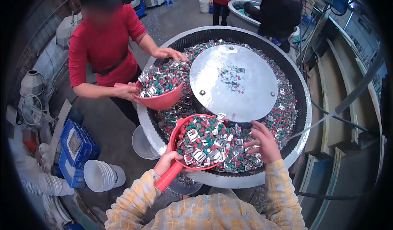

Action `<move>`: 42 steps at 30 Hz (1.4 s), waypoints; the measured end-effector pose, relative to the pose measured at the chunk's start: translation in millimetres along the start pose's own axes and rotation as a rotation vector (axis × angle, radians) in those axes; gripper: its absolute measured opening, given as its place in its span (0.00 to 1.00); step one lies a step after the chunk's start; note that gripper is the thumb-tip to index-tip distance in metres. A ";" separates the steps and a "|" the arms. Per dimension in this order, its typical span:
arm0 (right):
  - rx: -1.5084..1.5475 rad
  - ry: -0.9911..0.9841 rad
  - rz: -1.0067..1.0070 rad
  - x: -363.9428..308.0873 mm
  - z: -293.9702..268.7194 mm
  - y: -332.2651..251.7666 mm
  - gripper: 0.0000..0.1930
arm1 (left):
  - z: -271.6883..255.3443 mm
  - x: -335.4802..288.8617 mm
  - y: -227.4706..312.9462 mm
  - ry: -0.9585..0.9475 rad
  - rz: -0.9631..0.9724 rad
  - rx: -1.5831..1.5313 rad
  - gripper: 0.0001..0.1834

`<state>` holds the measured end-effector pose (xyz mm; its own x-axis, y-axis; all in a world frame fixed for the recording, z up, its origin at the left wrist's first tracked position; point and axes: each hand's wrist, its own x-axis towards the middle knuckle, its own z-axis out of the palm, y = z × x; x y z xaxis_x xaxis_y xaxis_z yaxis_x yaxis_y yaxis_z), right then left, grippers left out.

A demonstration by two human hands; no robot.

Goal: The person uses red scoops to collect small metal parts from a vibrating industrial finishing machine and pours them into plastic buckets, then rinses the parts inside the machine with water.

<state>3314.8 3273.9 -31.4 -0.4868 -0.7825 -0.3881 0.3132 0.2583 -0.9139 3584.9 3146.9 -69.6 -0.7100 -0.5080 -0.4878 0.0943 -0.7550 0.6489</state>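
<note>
My left hand (166,162) grips a red plastic scoop (168,177) where its handle meets the bowl. The scoop is heaped with silvery metal buckle-like pieces (199,155) and small red and green cone-shaped bits, and sits over the near edge of a big round tub (301,144). My right hand (266,142) hovers over or touches the same mix in the tub, right of the scoop, fingers apart and holding nothing that I can see. A round metal cover (213,74) stands in the tub's middle.
Across at the left, a co-worker in red holds a second full red scoop (163,101), one hand over the tub. White buckets (100,176) and blue crates (71,148) stand at left. A hose (360,90) reaches in from the right. Other people are behind.
</note>
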 end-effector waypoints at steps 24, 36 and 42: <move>-0.101 0.349 -0.025 -30.6 -75.5 72.0 0.21 | -118.2 -95.4 -163.6 1.133 0.421 0.964 0.52; -0.491 0.484 -0.063 -15.6 -121.2 76.1 0.19 | -130.0 -42.8 -223.5 1.005 0.230 1.651 0.46; -0.709 0.353 -0.101 29.5 -173.3 105.1 0.22 | -94.2 -89.3 -153.7 1.186 0.584 1.382 0.49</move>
<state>3192.0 3376.1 -159.5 -0.7520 -0.6262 -0.2061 -0.2817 0.5878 -0.7584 3699.6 3269.2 -180.8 0.0288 -0.9730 0.2291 -0.8552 0.0947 0.5095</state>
